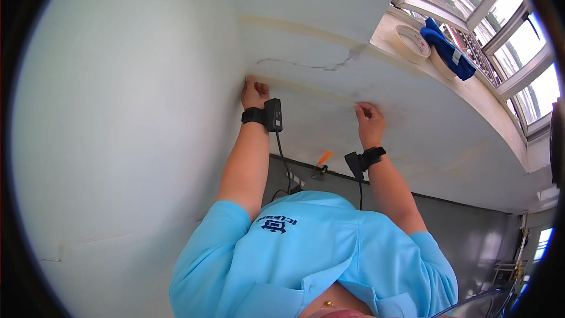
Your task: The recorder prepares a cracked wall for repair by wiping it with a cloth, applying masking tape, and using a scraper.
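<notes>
A pale yellow strip of masking tape (pixel 312 90) runs along the white wall between my two hands. My left hand (pixel 255 90) pinches its left end in the wall corner. At the other end, my right hand (pixel 369 119) has its thumb and fingers closed on the tape. Higher on the wall, a second pale tape strip (pixel 300 27) lies roughly parallel. Between the strips is a thin dark crack-like mark (pixel 306 65) on the wall. Both wrists wear black straps with small cabled boxes.
On the window sill (pixel 385 32) at upper right rest a tape roll (pixel 412 43), a second roll (pixel 441 62) and a folded blue cloth item (pixel 448 50). Below my hands, near the wall's foot, is a small orange object (pixel 324 158). A side wall (pixel 129 100) stands close at left.
</notes>
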`<action>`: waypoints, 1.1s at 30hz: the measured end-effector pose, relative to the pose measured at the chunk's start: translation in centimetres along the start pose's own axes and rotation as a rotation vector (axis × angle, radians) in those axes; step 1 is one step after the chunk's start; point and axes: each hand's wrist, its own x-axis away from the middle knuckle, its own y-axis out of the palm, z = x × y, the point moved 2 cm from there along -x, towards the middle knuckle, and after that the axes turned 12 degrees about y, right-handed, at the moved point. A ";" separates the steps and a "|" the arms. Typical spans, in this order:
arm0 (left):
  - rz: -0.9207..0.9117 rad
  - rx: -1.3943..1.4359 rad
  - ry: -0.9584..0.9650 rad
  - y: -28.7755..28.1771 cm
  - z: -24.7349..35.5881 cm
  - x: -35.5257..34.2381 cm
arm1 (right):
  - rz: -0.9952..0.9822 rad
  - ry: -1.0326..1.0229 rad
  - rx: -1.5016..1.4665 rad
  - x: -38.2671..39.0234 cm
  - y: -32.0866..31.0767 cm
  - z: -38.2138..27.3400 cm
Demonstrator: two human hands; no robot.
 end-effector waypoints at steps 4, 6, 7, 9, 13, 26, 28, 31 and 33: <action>0.042 0.064 -0.003 0.2 -0.4 0.5 | 0.040 -0.003 -0.004 -0.3 -0.2 0.1; 0.019 0.051 0.027 0.5 -0.8 1.4 | 0.031 0.005 0.016 -0.3 -0.5 0.1; 0.024 0.053 0.034 0.1 -0.6 1.1 | 0.030 0.012 0.039 -0.2 -0.5 0.1; 0.004 0.006 0.013 -0.5 -0.5 0.8 | 0.021 -0.003 0.033 -0.1 -0.3 0.1; 0.042 -0.004 0.004 -0.5 -0.4 0.8 | 0.021 -0.020 0.026 -0.1 -0.2 0.2; -0.003 -0.075 0.013 -1.0 -0.4 0.2 | 0.068 -0.028 0.043 0.6 -0.4 -0.1; -0.007 -0.070 0.032 -0.9 -0.3 0.4 | 0.052 -0.021 0.041 0.6 -0.1 -0.1; 0.035 -0.104 0.015 -0.9 -0.5 0.2 | 0.063 -0.001 0.046 0.5 -0.1 -0.2; 0.017 -0.129 0.020 -1.0 -0.5 0.0 | 0.076 -0.004 0.050 0.5 -0.1 -0.4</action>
